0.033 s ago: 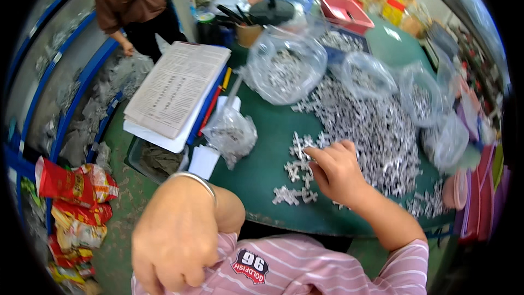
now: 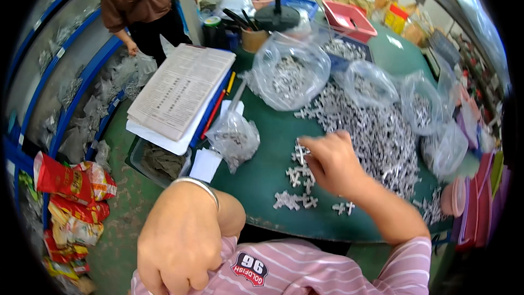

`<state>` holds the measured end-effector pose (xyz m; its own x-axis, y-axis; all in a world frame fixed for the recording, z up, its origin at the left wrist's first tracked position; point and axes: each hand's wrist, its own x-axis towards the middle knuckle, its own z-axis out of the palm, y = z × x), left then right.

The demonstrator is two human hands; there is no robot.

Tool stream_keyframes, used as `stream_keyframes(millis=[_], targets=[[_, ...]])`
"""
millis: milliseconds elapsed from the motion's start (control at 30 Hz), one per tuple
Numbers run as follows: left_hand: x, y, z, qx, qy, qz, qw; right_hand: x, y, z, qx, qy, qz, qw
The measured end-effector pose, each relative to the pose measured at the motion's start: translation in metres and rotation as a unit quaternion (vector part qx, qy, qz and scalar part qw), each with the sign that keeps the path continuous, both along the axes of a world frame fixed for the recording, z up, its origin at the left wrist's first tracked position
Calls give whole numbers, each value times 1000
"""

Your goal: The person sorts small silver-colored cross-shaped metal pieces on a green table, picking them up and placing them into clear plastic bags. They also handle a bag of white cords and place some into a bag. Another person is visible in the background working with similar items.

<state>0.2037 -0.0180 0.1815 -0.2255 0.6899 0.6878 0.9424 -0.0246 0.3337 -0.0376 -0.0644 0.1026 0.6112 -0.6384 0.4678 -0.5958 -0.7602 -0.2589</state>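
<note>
At the left edge of the heap point(image 2: 393, 142), the right hand point(image 2: 333, 155) bends over small grey crosses point(image 2: 289, 200) (pinching one or not, I cannot tell; likewise the curled left hand point(image 2: 177, 235)), where a sideways brush against the heap could spill strays among them.

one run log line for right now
left hand: before striped shirt, grip hidden | right hand: at small grey crosses | nearby: larger pile | surface: green table

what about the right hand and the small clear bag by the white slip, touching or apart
Apart: the head view shows green tabletop between the right hand and the small clear bag.
</note>
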Motion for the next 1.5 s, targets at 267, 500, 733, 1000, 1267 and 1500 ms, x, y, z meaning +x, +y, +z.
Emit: stream_keyframes(millis=[267, 500, 733, 1000, 1267, 1500], targets=[[37, 17, 11, 41, 122, 48, 990, 172, -205, 127, -19, 259, -99, 961], [58, -1, -11, 26, 174, 64, 982, 260, -286, 117, -144, 311, -94, 935], [70, -11, -20, 34, 188, 84, 978, 312, -326, 107, -184, 330, -113, 919], [73, -16, -23, 46, 188, 88, 977, 302, -346, 100, -175, 304, -131, 927], [65, -8, -23, 43, 182, 94, 978, 228, -287, 102, -326, 143, -8, 934], [59, 3, -17, 29, 173, 115, 978, 121, -116, 70, -277, 164, 194, 927]])
